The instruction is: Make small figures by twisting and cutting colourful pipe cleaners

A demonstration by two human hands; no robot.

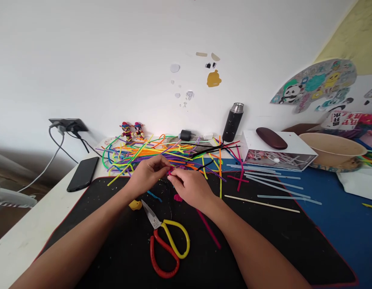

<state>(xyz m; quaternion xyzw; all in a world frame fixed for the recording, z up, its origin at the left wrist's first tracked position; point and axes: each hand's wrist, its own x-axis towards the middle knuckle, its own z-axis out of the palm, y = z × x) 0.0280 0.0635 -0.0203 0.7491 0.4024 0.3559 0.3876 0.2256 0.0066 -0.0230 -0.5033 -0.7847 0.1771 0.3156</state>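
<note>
Above the black mat, my left hand (pixel 148 172) and my right hand (pixel 190 184) meet with their fingertips pinched together. Between them shows a small bit of magenta pipe cleaner (pixel 170 171), mostly covered by the fingers. Under my right wrist lies a straight magenta pipe cleaner (pixel 209 230), and a short magenta coil (pixel 178 198) rests beside the hand. Scissors (pixel 156 224) with one red and one yellow handle lie on the mat below my hands, blades apart. Close to their tip are a yellow lump (pixel 135 205) and a short blue pipe cleaner (pixel 154 196).
Behind my hands spreads a heap of coloured pipe cleaners (pixel 137 154), with two small figurines (pixel 127 131) behind it. A black flask (pixel 233 122) stands near a white box (pixel 276 150). Glue sticks (pixel 279 182) and a wooden stick (pixel 261 203) lie right; a phone (pixel 82 174) lies left.
</note>
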